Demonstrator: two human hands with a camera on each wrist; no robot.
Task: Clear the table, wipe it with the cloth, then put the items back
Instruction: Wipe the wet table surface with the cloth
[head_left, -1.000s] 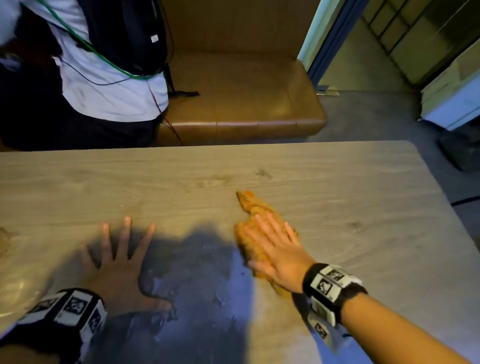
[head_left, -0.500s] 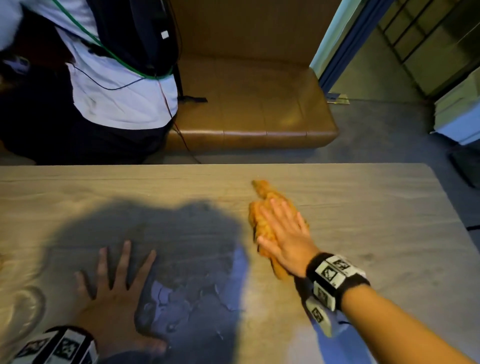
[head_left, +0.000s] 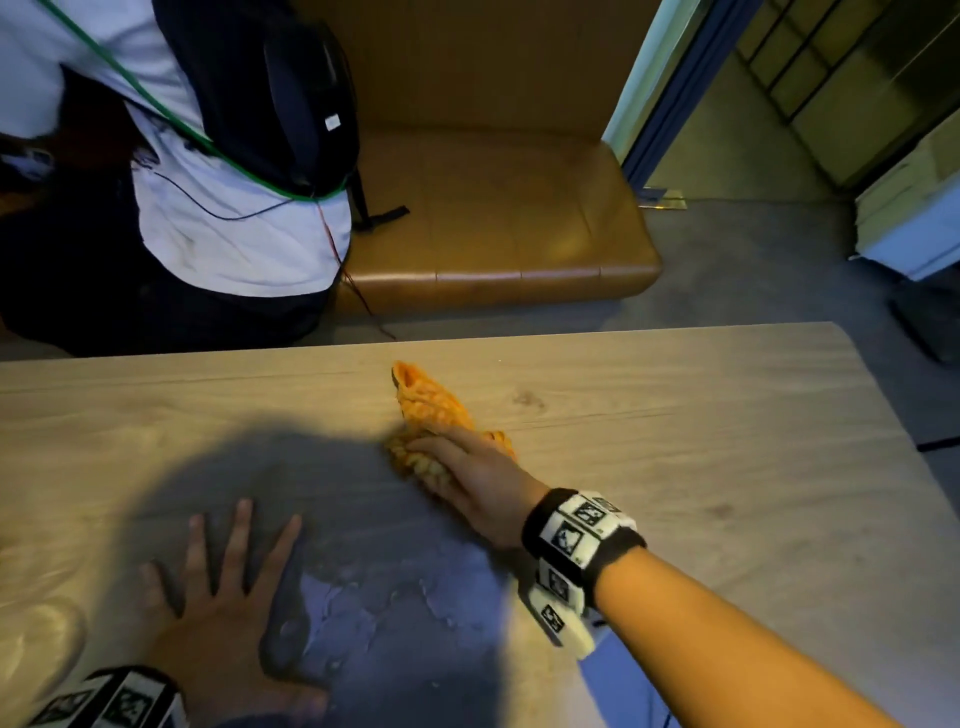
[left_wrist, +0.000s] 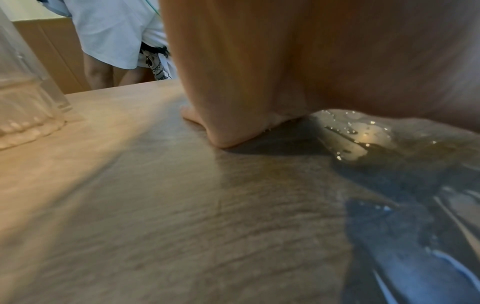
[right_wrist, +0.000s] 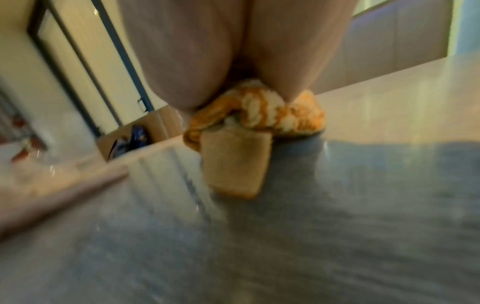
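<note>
An orange cloth (head_left: 426, 405) lies bunched on the wooden table (head_left: 701, 467), a little past its middle. My right hand (head_left: 467, 473) presses down on its near end, fingers bent over the folds and the thumb hidden. The right wrist view shows the cloth (right_wrist: 259, 115) squeezed under my palm. To the near left, my left hand (head_left: 228, 613) rests flat on the table with its fingers spread and holds nothing. The left wrist view shows that hand (left_wrist: 259, 72) on the wet wood.
A wet film (head_left: 389, 613) shines on the table between my hands. A clear glass item (left_wrist: 23, 92) stands at the table's left end. Beyond the far edge are a brown bench (head_left: 493, 208) and a person in a white shirt (head_left: 208, 223).
My right hand has pushed the cloth away from me towards the far edge and then swept it left, and its fingers have closed over the folds. The left hand has stayed flat.
</note>
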